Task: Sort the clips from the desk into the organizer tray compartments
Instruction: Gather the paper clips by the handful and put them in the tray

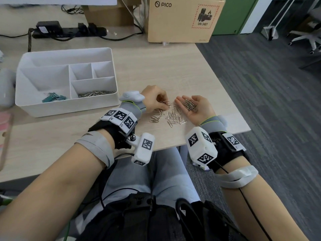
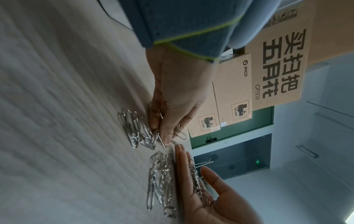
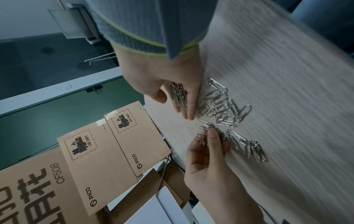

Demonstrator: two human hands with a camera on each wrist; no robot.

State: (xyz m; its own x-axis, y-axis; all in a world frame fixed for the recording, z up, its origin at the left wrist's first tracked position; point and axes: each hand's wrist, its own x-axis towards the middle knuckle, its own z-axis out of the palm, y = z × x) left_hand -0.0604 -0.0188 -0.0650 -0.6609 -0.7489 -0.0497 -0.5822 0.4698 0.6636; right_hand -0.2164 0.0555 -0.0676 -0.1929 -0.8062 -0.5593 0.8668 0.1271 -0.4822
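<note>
Silver paper clips (image 1: 171, 117) lie scattered near the desk's front right edge. My left hand (image 1: 164, 104) pinches a few of them at the pile's far side; the left wrist view shows its fingertips (image 2: 164, 140) closed on the clips. My right hand (image 1: 185, 101) lies palm up beside the pile, fingers straight, carrying a heap of clips (image 1: 189, 105) (image 3: 179, 95). The white organizer tray (image 1: 111, 103) stands to the left. Its front right compartment holds silver clips (image 1: 96, 93), and its large left compartment holds teal binder clips (image 1: 53, 97).
A PICO cardboard box (image 1: 182, 20) stands at the back of the desk, with a black power strip (image 1: 69, 31) and cables to its left. The desk's right edge (image 1: 225, 87) runs close to my right hand. The tray's two small back compartments show nothing inside.
</note>
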